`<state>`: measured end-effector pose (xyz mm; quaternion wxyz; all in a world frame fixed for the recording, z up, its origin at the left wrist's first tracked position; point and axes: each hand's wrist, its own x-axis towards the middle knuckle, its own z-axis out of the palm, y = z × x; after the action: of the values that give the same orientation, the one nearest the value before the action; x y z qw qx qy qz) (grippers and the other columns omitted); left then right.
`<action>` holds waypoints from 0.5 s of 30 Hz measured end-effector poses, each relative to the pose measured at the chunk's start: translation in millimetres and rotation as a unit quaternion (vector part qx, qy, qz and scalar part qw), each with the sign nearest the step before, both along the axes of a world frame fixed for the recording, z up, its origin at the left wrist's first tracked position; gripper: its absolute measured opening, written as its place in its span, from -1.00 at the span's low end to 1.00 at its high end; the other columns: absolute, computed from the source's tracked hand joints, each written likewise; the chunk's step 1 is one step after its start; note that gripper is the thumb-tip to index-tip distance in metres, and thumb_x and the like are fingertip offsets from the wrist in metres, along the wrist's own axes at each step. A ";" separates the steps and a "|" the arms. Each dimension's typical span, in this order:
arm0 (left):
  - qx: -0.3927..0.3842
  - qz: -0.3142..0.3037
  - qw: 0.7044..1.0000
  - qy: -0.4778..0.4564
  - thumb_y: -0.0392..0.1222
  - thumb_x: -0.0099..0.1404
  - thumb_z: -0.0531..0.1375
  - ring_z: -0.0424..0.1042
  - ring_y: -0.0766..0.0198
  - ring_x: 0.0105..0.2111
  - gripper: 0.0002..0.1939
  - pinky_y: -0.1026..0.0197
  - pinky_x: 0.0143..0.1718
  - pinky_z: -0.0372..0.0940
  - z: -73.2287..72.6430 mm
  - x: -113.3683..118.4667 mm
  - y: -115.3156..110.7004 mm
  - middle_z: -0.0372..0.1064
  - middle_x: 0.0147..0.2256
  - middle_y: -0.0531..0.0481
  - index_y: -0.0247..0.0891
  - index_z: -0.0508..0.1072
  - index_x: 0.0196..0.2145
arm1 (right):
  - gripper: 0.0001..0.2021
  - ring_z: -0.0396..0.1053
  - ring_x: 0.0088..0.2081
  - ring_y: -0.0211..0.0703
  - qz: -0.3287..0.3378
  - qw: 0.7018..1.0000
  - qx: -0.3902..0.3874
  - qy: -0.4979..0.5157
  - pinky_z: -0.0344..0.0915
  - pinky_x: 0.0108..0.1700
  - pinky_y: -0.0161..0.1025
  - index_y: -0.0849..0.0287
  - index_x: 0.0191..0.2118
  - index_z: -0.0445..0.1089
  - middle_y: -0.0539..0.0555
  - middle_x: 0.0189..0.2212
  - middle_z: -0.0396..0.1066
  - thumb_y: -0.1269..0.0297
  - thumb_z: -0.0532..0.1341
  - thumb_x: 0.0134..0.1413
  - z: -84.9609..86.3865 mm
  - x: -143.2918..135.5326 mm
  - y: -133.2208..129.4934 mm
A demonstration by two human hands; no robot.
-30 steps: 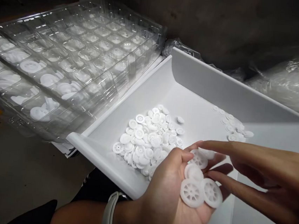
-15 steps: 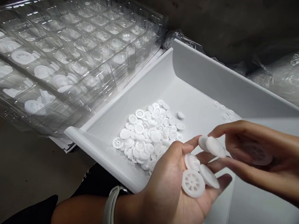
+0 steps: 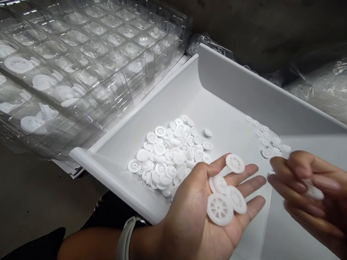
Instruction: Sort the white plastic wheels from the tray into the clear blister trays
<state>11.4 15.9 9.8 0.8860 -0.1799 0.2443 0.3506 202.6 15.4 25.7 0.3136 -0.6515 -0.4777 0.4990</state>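
My left hand is palm up over the grey tray, cupping several white plastic wheels with small spoke-like openings. One more wheel rests by its thumb and fingertips. To the right, my right hand is slightly blurred, its fingers curled around a white wheel; whether it holds more is hidden. Left of my left hand lies a heap of small white wheels on the tray floor. Beyond my right hand, a smaller group of wheels lies near the tray's far wall.
A stack of clear compartment trays stands at the left, some cells holding white parts. Sheets of paper lie beneath it. Crumpled clear plastic bags are at the far right. The grey tray's raised walls border the wheels.
My right hand has drawn away from my left hand to the right, its fingers now curled. One wheel stays at the left fingertips, and the left fingers are spread wider.
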 end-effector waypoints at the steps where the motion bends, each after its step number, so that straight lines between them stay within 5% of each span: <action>1: 0.002 0.003 1.000 0.002 -0.19 0.30 0.04 0.47 0.19 0.02 -0.61 0.16 0.07 0.32 0.2 -0.4 -0.3 0.46 0.04 -0.20 -0.27 0.32 0.06 | -0.76 -0.07 -0.63 -0.39 -0.008 0.999 -0.028 0.036 -0.07 -0.74 -0.49 0.05 -0.42 0.24 -0.07 -0.53 0.02 0.05 0.18 0.17 -4.1 1.7 2.5; 6: 0.034 -0.001 0.999 -0.026 -0.18 0.32 0.02 0.41 0.19 0.09 -0.57 0.18 0.11 0.27 1.5 -2.7 -0.4 0.42 0.10 -0.20 -0.33 0.30 0.12 | -0.88 0.30 -0.43 -0.35 0.058 0.998 -0.026 0.025 0.28 -0.41 -0.41 0.09 -0.21 0.29 -0.06 -0.42 0.29 0.17 0.16 0.27 -38.7 -9.0 28.7; 10: 0.094 -0.026 0.993 -0.067 -0.14 0.36 -0.05 0.33 0.17 0.16 -0.49 0.21 0.12 0.24 1.2 -5.0 -0.8 0.25 0.22 -0.24 -0.38 0.21 0.21 | -0.81 0.27 -0.45 -0.32 0.146 0.982 0.108 -0.054 0.30 -0.39 -0.31 0.21 -0.15 0.34 -0.04 -0.36 0.31 0.21 0.23 0.23 -68.6 -52.8 58.2; 15: 0.071 -0.034 0.995 -0.068 -0.13 0.34 -0.06 0.39 0.14 0.11 -0.42 0.19 0.05 0.28 0.1 -5.5 0.2 0.25 0.22 -0.28 -0.44 0.10 0.25 | -0.75 0.33 0.01 -0.05 0.262 0.930 0.254 -0.048 0.26 0.10 0.05 0.18 0.02 0.36 0.11 -0.01 0.37 0.21 0.17 0.29 -75.1 -92.8 82.7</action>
<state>5.8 16.1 9.8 0.9224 -0.1316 0.1644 0.3238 109.8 98.1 -49.4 0.3032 -0.4249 -0.7569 0.3932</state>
